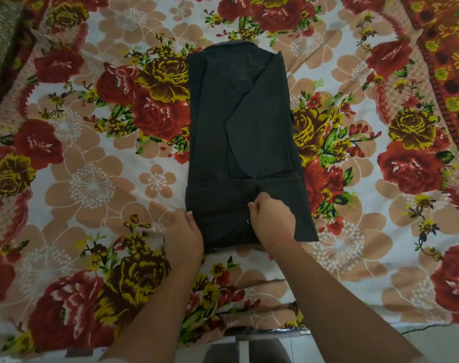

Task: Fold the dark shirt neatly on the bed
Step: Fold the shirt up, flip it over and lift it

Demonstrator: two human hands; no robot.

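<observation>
The dark shirt (239, 127) lies on the bed as a long narrow strip, both sides folded inward, collar end far from me. Its near end is turned up into a short fold (223, 200). My left hand (182, 237) sits at the near left corner of that fold, fingers tucked under the cloth edge. My right hand (271, 221) rests on top of the near end, fingers pinched on the fabric close to the middle. A small corner of cloth (305, 231) sticks out to the right of my right wrist.
A floral bedsheet (92, 184) with red and yellow roses covers the bed around the shirt. An orange patterned cloth (448, 48) lies at the far right. The bed's near edge (262, 334) runs just below my forearms, with floor beyond.
</observation>
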